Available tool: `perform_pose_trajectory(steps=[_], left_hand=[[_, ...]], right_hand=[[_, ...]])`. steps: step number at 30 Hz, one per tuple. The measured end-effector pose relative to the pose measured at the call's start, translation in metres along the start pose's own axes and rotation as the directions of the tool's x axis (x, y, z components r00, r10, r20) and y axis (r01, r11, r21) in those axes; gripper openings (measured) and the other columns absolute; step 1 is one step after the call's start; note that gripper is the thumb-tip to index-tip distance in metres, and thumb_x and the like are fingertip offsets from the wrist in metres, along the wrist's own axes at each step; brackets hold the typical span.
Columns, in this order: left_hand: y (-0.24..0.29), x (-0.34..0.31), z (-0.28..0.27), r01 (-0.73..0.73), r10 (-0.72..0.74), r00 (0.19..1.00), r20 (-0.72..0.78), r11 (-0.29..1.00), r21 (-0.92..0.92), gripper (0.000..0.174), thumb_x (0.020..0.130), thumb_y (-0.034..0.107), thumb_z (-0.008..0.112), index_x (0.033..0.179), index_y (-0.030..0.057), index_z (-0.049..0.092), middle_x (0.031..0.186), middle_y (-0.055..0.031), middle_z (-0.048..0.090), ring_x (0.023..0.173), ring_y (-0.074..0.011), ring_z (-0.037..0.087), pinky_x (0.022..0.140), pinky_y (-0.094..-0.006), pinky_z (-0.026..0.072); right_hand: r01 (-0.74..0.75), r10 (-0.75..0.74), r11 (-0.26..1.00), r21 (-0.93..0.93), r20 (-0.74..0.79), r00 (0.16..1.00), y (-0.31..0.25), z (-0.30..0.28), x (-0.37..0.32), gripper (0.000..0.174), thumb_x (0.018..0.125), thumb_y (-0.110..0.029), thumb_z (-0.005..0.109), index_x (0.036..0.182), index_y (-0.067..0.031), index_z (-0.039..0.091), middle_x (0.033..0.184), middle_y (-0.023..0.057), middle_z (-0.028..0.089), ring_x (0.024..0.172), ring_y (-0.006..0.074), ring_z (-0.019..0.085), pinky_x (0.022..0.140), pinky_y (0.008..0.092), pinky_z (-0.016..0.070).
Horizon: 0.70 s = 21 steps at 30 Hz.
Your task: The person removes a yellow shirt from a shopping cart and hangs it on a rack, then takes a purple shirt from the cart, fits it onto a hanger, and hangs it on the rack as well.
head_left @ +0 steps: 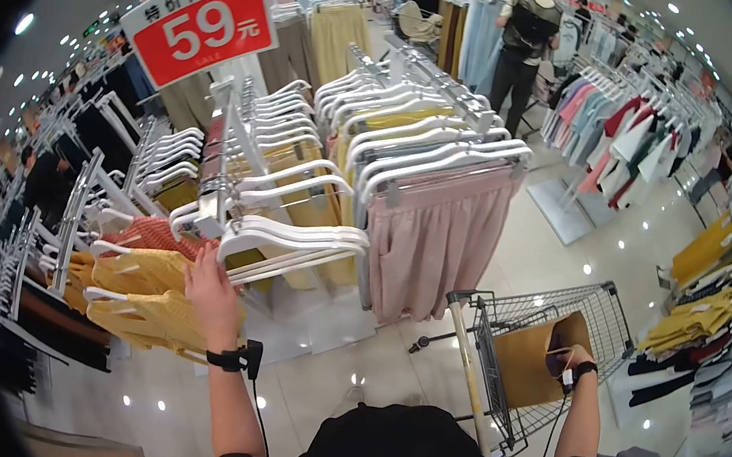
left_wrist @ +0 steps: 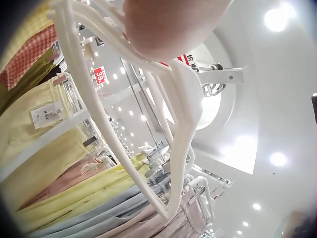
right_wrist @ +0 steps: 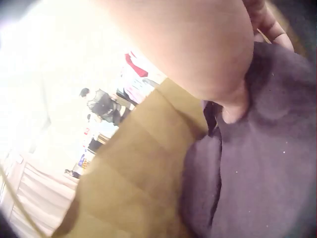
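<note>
My left hand reaches up to the rail, its fingers extended between a bunch of bare white hangers and yellow checked garments. In the left wrist view, white hangers are right beside the hand; its fingertips are hidden there. My right hand is at the mouth of a brown paper bag in the shopping cart. In the right wrist view it pinches dark purple cloth, thumb on the near side and fingers behind. The cloth's full shape is hidden.
Pink trousers hang at the near end of the neighbouring rail. A red and white price sign stands above the hangers. Further racks of clothes stand at the right, and a person with a backpack is in the aisle.
</note>
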State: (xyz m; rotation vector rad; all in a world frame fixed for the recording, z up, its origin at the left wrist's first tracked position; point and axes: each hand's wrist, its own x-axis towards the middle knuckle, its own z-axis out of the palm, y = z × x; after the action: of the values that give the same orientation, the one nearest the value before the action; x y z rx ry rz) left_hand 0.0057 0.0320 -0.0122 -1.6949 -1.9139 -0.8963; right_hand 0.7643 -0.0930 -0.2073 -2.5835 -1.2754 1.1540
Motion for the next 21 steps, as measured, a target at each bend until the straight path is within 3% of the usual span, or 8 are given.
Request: perform_pose_trajectory(steps=[1,6,9,15,17,19,20,21], left_hand=[[0.002,0.001,-0.002,-0.004,0.004,1.000,0.011,1.000,-0.015,0.033,0.092,0.006,0.052,0.124,0.0046,0.057,0.129,-0.0120,0.060,0.125,-0.0291,0.052,0.111,-0.0512,0.0301],[-0.006,0.001,0.000,-0.028,0.029,1.000,0.009,0.997,-0.075,0.033,0.090,0.005,0.055,0.122,0.0055,0.057,0.128,-0.0114,0.060,0.124,-0.0280,0.053,0.110,-0.0510,0.0303],[-0.009,0.002,0.002,-0.077,0.078,0.997,0.004,0.994,-0.082,0.032,0.089,0.003,0.057,0.121,0.0056,0.057,0.127,-0.0115,0.061,0.124,-0.0273,0.053,0.110,-0.0509,0.0308],[-0.013,0.006,-0.003,-0.137,0.140,0.990,0.016,0.985,-0.100,0.033,0.088,0.003,0.057,0.121,0.0051,0.056,0.125,-0.0113,0.062,0.122,-0.0268,0.055,0.110,-0.0501,0.0311],[-0.014,0.007,-0.004,-0.162,0.163,0.987,0.006,0.980,-0.114,0.033,0.088,0.002,0.057,0.120,0.0052,0.057,0.124,-0.0114,0.062,0.121,-0.0265,0.055,0.110,-0.0498,0.0313],[-0.019,0.007,-0.004,-0.173,0.175,0.985,0.004,0.977,-0.120,0.033,0.088,0.002,0.056,0.121,0.0052,0.058,0.124,-0.0112,0.062,0.120,-0.0261,0.055,0.110,-0.0488,0.0313],[-0.019,0.007,-0.002,-0.183,0.185,0.983,0.003,0.975,-0.130,0.033,0.088,0.001,0.056,0.121,0.0052,0.058,0.124,-0.0110,0.063,0.120,-0.0258,0.056,0.110,-0.0479,0.0313],[-0.019,0.007,0.000,-0.207,0.212,0.977,0.014,0.965,-0.163,0.033,0.088,0.001,0.056,0.121,0.0052,0.058,0.124,-0.0110,0.063,0.120,-0.0258,0.056,0.110,-0.0479,0.0313]], right_hand=[[-0.072,0.039,0.984,-0.162,-0.200,0.979,-0.010,-0.001,-0.002,0.042,0.076,-0.032,0.074,0.097,0.0041,0.070,0.094,0.0242,0.069,0.090,0.0386,0.068,0.075,0.0453,0.0533],[-0.118,0.022,0.967,-0.225,-0.392,0.920,-0.048,-0.016,-0.050,0.032,0.089,-0.027,0.059,0.101,0.0012,0.069,0.102,0.0263,0.067,0.099,0.0425,0.063,0.081,0.0476,0.0513],[-0.063,-0.007,0.984,-0.169,-0.384,0.923,-0.036,-0.017,-0.040,0.031,0.090,-0.024,0.056,0.102,0.0017,0.069,0.106,0.0268,0.065,0.101,0.0432,0.062,0.084,0.0487,0.0504],[-0.225,0.124,0.961,-0.161,-0.478,0.870,-0.047,-0.014,-0.066,0.030,0.088,-0.018,0.053,0.103,0.0036,0.067,0.106,0.0280,0.065,0.103,0.0435,0.061,0.087,0.0488,0.0500],[0.046,-0.032,0.999,0.012,-0.539,0.842,-0.024,-0.009,-0.050,0.029,0.089,-0.015,0.050,0.102,0.0039,0.067,0.104,0.0274,0.066,0.098,0.0420,0.064,0.085,0.0464,0.0513],[0.283,0.020,0.814,0.508,-0.511,0.859,-0.034,-0.011,-0.060,0.030,0.090,-0.014,0.044,0.095,0.0058,0.066,0.082,0.0189,0.068,0.077,0.0296,0.069,0.068,0.0410,0.0550],[0.143,0.216,0.767,0.626,-0.460,0.861,-0.056,-0.019,-0.083,0.026,0.091,-0.015,0.043,0.084,0.0028,0.062,0.078,0.0166,0.066,0.071,0.0275,0.068,0.063,0.0414,0.0555],[0.271,0.194,0.179,0.946,-0.304,0.933,0.014,-0.014,-0.017,0.024,0.092,-0.015,0.044,0.074,-0.0013,0.053,0.072,0.0149,0.061,0.066,0.0288,0.065,0.062,0.0447,0.0557]])
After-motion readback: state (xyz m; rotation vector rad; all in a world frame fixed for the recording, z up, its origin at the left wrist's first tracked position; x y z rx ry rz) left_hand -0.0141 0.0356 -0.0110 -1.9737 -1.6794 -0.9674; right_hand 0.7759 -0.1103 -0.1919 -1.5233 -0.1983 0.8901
